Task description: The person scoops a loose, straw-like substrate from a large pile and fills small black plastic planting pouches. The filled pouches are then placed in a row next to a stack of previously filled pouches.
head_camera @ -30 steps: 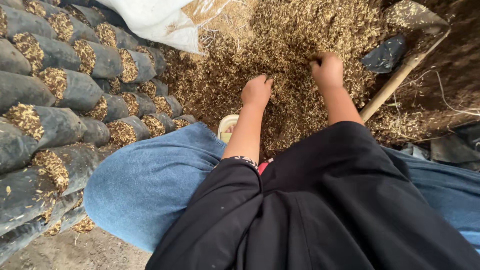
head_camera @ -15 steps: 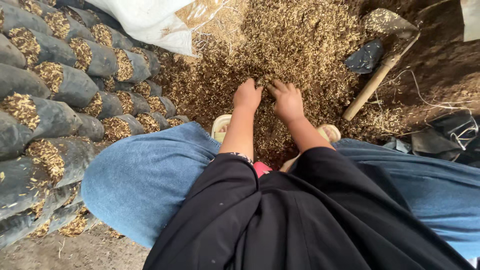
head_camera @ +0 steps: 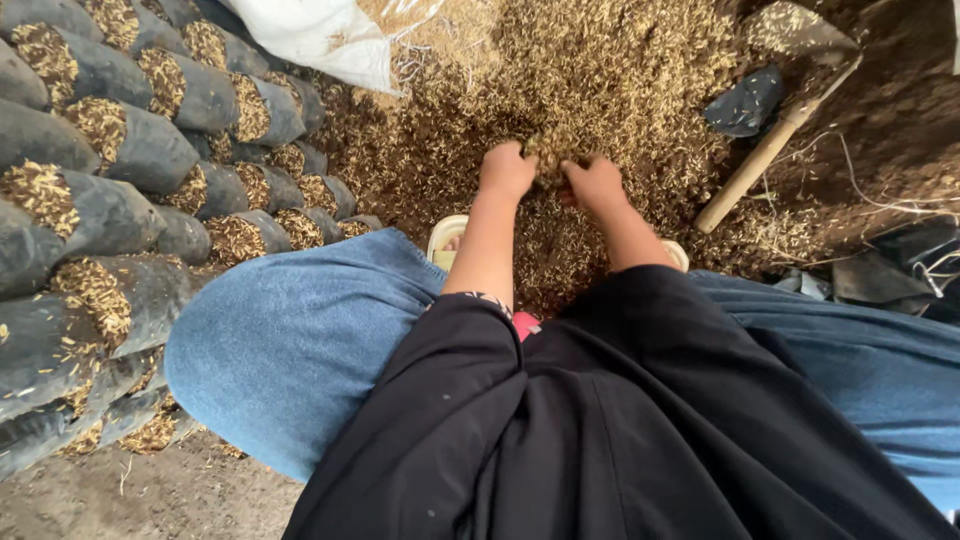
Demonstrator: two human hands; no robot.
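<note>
Both hands, the left hand (head_camera: pixel 507 170) and right hand (head_camera: pixel 595 183), are curled closed around a clump of dry, flaky husk pile (head_camera: pixel 600 90) at twelve o'clock. Round black bags (head_camera: pixel 150 150), stuffed with husk, lie stacked at nine o'clock.

Two hands, left hand (head_camera: pixel 507 170) and right hand (head_camera: pixel 594 183); one heap of husk (head_camera: pixel 600 70); one white sack (head_camera: pixel 320 35); one shovel (head_camera: pixel 775 120); many filled black bags (head_camera: pixel 150 150), too many to count
</note>
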